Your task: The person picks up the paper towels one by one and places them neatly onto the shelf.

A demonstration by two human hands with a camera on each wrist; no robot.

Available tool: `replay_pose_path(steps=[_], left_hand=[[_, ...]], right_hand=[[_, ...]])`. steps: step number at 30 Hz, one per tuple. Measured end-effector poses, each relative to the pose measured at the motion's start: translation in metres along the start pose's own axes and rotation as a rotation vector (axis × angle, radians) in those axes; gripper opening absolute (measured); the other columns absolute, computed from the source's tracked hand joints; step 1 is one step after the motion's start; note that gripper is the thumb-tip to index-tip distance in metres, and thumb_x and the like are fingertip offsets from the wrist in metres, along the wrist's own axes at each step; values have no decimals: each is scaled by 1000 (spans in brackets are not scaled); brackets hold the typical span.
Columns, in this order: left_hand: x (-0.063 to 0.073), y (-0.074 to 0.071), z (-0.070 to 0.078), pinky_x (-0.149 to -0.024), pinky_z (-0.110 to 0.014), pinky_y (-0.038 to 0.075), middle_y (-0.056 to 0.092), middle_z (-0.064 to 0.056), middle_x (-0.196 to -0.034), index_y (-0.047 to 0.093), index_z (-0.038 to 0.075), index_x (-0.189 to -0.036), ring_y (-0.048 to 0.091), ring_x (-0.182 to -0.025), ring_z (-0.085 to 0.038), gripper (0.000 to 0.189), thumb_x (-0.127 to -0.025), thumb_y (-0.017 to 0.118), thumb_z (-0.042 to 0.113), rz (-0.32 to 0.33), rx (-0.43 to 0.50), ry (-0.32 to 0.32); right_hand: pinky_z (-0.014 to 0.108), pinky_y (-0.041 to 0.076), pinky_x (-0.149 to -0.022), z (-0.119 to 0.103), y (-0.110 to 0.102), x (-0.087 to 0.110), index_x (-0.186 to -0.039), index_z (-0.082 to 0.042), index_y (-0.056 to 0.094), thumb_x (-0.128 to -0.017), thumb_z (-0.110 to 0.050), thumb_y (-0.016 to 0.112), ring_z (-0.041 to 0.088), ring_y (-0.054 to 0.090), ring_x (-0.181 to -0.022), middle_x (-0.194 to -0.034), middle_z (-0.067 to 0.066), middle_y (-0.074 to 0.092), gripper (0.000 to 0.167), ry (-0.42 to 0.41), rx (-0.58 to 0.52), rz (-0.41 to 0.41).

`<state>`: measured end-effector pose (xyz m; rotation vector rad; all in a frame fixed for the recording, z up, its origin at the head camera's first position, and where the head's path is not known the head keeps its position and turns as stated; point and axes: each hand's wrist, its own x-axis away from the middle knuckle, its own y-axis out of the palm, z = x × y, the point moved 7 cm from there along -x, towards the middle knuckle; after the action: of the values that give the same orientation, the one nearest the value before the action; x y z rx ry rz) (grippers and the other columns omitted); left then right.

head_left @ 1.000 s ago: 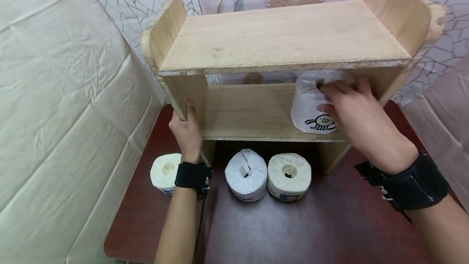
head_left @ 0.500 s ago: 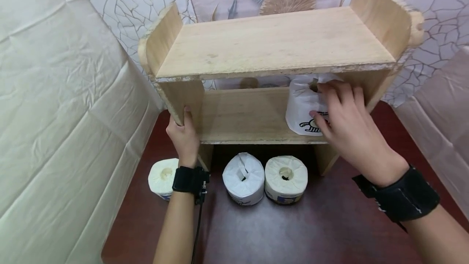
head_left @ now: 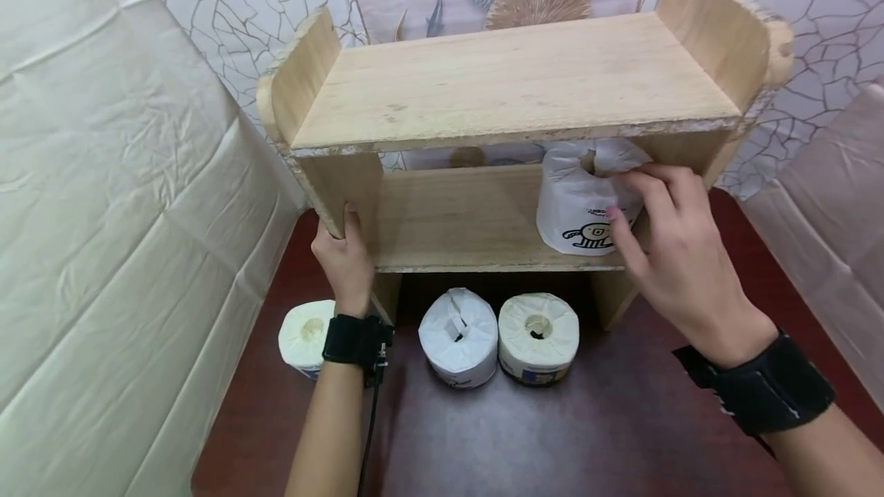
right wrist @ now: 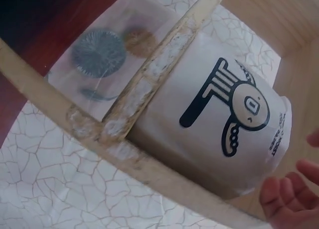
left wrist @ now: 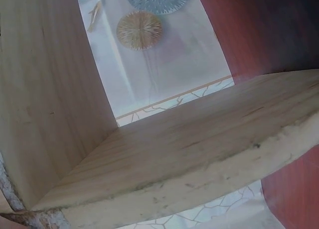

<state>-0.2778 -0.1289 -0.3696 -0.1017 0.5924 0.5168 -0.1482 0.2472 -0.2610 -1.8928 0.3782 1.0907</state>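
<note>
My right hand (head_left: pixel 680 251), loosely spread beside the paper roll (head_left: pixel 569 209), right of centre.
Probably light, squashy; best held round its sides. My left hand (head_left: pixel 344 261) grips the shelf (head_left: pixel 511 75).

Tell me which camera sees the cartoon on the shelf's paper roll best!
The right wrist view: the cartoon looks big and uncovered. The head view shows it small, near the right hand; the left wrist view misses it.

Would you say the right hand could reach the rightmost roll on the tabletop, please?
Likely yes: the rightmost tabletop roll shows its whole top in the head view, uncovered by the wooden shelf, so the right hand could probably come down to it.
</note>
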Motion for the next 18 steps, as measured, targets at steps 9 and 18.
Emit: replay_pose_path(steps=[9,18], left_hand=[[0,-1,0,-84,-29,52,75,-14,-113,71,0,-128,66,-99,-14,36,-106,65,28,19,-15,5],[-1,-1,1,-82,-27,51,75,-17,-108,73,-3,-121,65,-93,-15,34,-106,65,27,26,-39,17]], right_hand=[[34,35,-95,14,-18,9,-118,12,65,-98,-17,66,53,50,-105,-113,37,56,36,127,-44,307],[20,33,-83,37,-32,19,-120,0,61,-88,-20,67,0,46,-98,-112,-18,46,38,382,-108,600]])
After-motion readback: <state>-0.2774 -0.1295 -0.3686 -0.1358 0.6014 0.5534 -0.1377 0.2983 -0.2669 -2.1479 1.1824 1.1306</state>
